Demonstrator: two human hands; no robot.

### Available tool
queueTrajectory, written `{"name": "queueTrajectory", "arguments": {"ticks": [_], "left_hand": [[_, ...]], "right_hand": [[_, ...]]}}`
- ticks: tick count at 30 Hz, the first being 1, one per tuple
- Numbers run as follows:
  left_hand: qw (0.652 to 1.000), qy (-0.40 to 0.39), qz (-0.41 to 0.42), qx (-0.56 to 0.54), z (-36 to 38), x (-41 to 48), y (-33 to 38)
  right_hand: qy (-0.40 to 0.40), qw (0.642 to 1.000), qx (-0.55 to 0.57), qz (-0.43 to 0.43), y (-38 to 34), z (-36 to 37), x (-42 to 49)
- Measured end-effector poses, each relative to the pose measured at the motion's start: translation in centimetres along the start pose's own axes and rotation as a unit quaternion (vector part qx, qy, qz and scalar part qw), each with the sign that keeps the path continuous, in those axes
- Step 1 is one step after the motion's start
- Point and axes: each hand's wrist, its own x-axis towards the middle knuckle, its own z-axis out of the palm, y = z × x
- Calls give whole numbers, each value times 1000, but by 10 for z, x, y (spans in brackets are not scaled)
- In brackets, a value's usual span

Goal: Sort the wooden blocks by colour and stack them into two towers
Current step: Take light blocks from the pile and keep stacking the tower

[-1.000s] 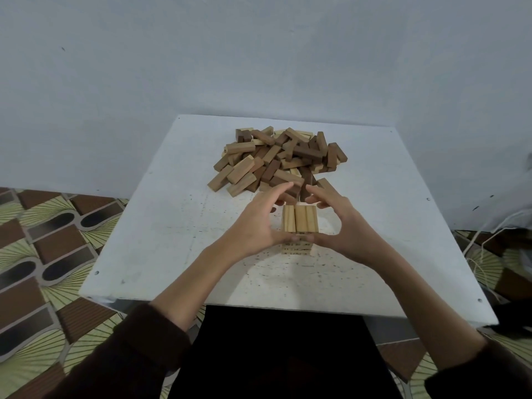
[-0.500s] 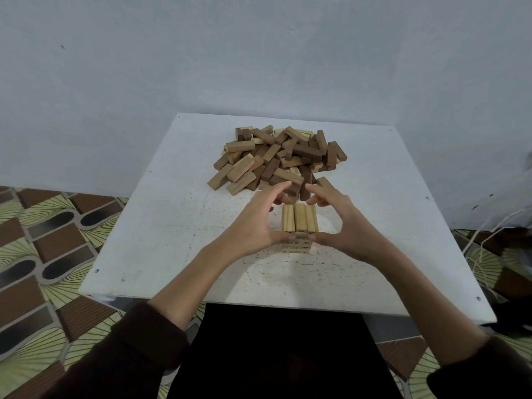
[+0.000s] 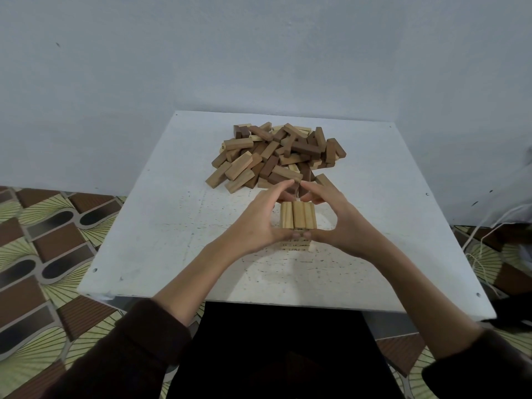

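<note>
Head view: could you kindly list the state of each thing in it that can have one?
light tower: upright, a few layers high, with three pale blocks side by side on top.
block pile: unsorted, light and dark mixed, lying behind the light tower.
left hand: thumb and fingers curled round the left side of the top layer.
right hand: the same on its right side.

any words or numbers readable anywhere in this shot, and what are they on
Dark printed marks on the near end faces of blocks in the light tower, framed by the left hand and right hand: too small and blurred to read.
A dark mark on a block end at the left edge of the loose pile: unreadable.
Table and wall: no text.
</note>
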Motion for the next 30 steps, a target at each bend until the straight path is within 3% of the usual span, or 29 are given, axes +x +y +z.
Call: {"name": "queueTrajectory", "arguments": {"ticks": [13, 30], "left_hand": [[1000, 15, -7, -19, 5, -1, -1], [993, -10, -100, -58, 32, -11, 2]], "right_hand": [[-8, 1000, 3, 13, 2, 3, 3], [-38, 989, 106, 92, -5, 28, -17]]}}
